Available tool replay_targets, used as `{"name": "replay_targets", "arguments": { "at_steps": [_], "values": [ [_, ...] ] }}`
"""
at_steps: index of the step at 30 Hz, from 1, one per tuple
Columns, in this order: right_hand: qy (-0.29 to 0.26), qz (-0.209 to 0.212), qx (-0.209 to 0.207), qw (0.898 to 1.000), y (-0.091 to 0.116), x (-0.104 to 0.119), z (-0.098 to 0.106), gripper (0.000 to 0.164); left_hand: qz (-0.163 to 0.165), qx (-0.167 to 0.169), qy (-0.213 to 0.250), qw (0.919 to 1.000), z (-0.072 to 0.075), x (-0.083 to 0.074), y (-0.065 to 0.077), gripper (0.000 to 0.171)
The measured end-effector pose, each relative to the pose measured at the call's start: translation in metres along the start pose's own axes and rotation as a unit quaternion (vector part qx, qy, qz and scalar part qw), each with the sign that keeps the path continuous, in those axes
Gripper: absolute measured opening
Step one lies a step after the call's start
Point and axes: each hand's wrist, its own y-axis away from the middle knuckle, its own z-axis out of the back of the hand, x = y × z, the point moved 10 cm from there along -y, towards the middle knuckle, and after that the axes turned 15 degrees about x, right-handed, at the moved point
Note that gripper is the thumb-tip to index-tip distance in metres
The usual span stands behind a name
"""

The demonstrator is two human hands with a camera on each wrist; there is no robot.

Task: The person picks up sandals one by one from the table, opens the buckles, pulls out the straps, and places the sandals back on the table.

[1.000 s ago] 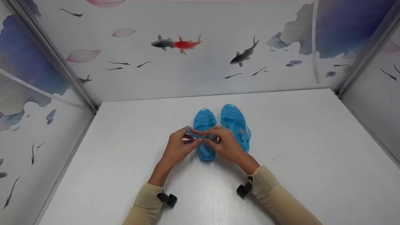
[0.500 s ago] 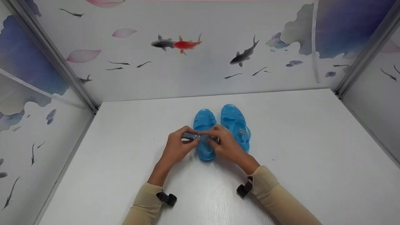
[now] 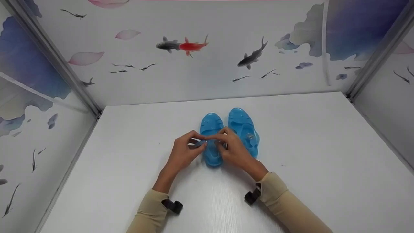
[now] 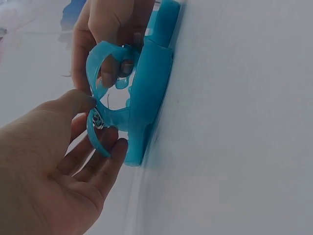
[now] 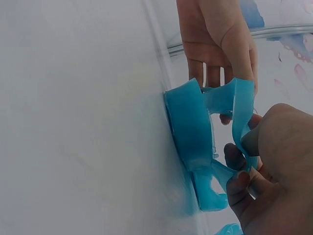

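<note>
Two translucent blue sandals lie on the white table in the head view, toes pointing away. The left-hand sandal (image 3: pixel 212 123) is under both hands; the right-hand sandal (image 3: pixel 241 118) rests untouched beside it. My left hand (image 3: pixel 186 150) pinches the near sandal's ankle strap (image 4: pixel 100 54) between thumb and fingers, right at a silvery buckle (image 4: pixel 98 118). The strap's end curves down past the buckle, between thumb and fingers. My right hand (image 3: pixel 236 149) grips the strap on the other side, its fingertips reaching inside the loop. The sole (image 5: pixel 188 127) stays on the table.
A white table (image 3: pixel 129 181) extends around the sandals. Behind it stands a white panel (image 3: pixel 207 74) printed with fish and petals, with similar panels on both sides and metal posts (image 3: pixel 90 100) at the corners. Small black cameras (image 3: pixel 174 206) sit on both wrists.
The strap's end by my left fingers has turned from broad side to a narrow edge. My right thumb has drawn slightly away from the left fingertips. Both arms stay nearly still.
</note>
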Motion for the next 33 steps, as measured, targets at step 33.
{"name": "replay_targets", "arguments": {
  "at_steps": [33],
  "values": [
    [-0.030, 0.026, 0.024, 0.999, -0.0027, 0.0027, -0.0032, 0.036, -0.005, 0.000, -0.009, 0.9999, -0.0007, -0.0032, 0.0007, 0.021]
  ]
}}
